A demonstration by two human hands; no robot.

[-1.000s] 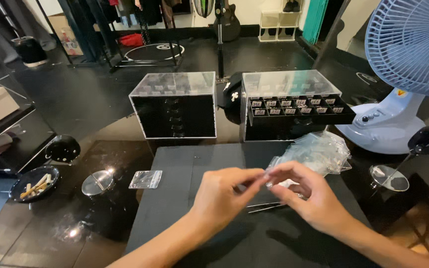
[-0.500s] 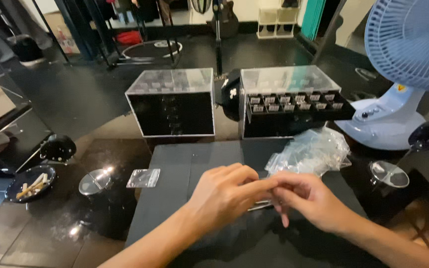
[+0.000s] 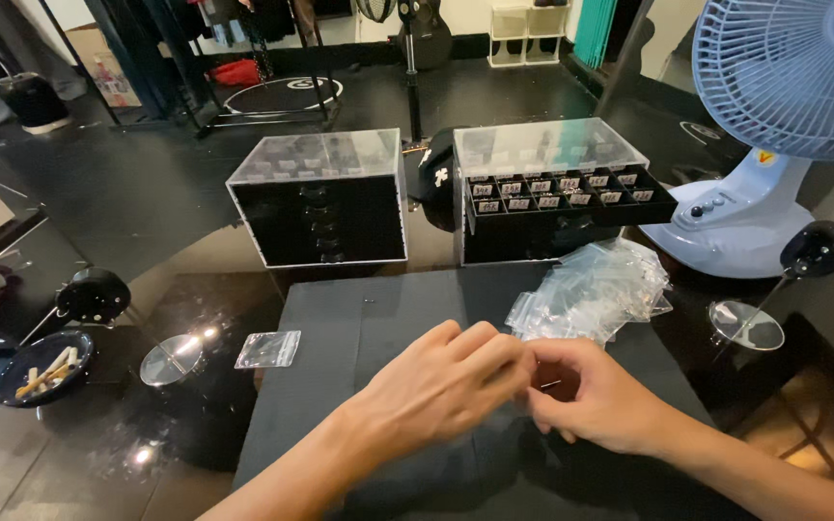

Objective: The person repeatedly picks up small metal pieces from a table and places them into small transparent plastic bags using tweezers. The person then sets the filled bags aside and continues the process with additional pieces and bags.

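The grip of both hands is closing fingertip to fingertip over the dark mat (image 3: 378,318) on the tabletop (image 3: 147,463): the left hand (image 3: 441,386) is curling its fingers against the right hand (image 3: 586,396), which is pinching a small thin metal piece (image 3: 550,384). What the left fingers are grasping I cannot tell. A heap of small clear bags (image 3: 596,289) is lying just beyond them, before two clear-lidded drawer boxes (image 3: 325,198)
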